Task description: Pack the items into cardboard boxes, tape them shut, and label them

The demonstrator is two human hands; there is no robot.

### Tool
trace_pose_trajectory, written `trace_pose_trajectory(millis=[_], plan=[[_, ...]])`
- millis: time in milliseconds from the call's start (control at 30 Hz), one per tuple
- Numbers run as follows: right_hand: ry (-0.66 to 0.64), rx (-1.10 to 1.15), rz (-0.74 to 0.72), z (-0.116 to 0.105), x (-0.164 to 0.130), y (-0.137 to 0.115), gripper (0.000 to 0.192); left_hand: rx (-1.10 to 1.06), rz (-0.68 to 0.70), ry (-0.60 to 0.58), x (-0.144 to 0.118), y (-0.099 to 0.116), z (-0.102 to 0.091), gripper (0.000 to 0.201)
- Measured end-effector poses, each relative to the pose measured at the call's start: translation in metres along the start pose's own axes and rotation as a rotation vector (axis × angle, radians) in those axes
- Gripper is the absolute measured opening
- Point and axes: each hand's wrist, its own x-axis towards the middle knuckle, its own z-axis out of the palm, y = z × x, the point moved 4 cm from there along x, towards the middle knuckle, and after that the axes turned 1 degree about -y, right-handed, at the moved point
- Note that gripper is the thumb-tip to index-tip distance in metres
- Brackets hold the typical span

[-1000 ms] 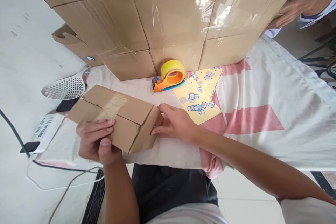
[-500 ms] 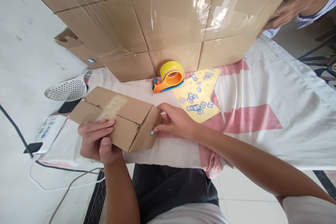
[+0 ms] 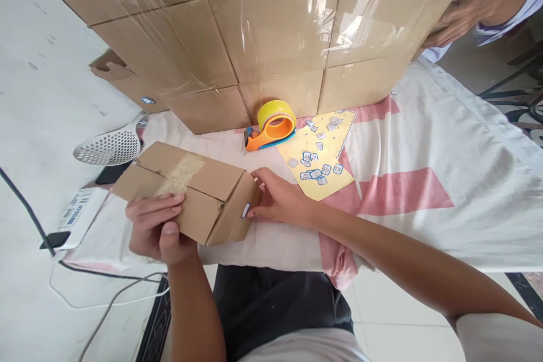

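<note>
The small cardboard box [image 3: 186, 192], its top seam already taped, sits tilted at the near edge of the tabletop [image 3: 424, 192]. The left hand [image 3: 156, 229] grips its near side; the right hand [image 3: 280, 201] presses a small sticker [image 3: 245, 210] onto the end face with loosely curled fingers (seemingly the labelling step). Just beyond lie the sticker sheet [image 3: 322, 161] and tape dispenser [image 3: 274, 124].
</note>
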Motion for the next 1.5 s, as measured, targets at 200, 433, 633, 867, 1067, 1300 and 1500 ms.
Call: trace_pose_trajectory(millis=[200,433,633,867,1067,1300,1500], plan=[[0.032,-0.037,-0.015,-0.002,0.001,0.001,0.059,0.077,-0.032,0.000,-0.001,-0.001,0.000,0.016],[0.000,-0.032,-0.084,-0.009,0.004,0.005,0.037,0.007,-0.001,-0.004,0.000,-0.002,-0.001,0.016],[0.020,-0.063,-0.061,0.003,-0.008,-0.004,0.089,0.025,-0.014,-0.013,-0.001,-0.003,-0.004,0.021],[0.072,-0.171,0.090,0.028,-0.017,-0.024,0.153,-0.018,-0.091,-0.023,-0.008,-0.010,-0.010,0.018],[0.208,-0.238,0.148,0.043,-0.016,-0.035,0.164,-0.002,-0.054,-0.085,-0.009,-0.004,-0.012,0.017],[0.442,-0.241,0.061,0.013,-0.086,-0.045,0.149,0.027,-0.039,0.233,-0.033,0.015,-0.014,0.015],[1.147,-0.383,0.037,-0.083,-0.236,-0.037,0.107,0.013,-0.362,-0.048,-0.055,-0.011,0.001,0.010]])
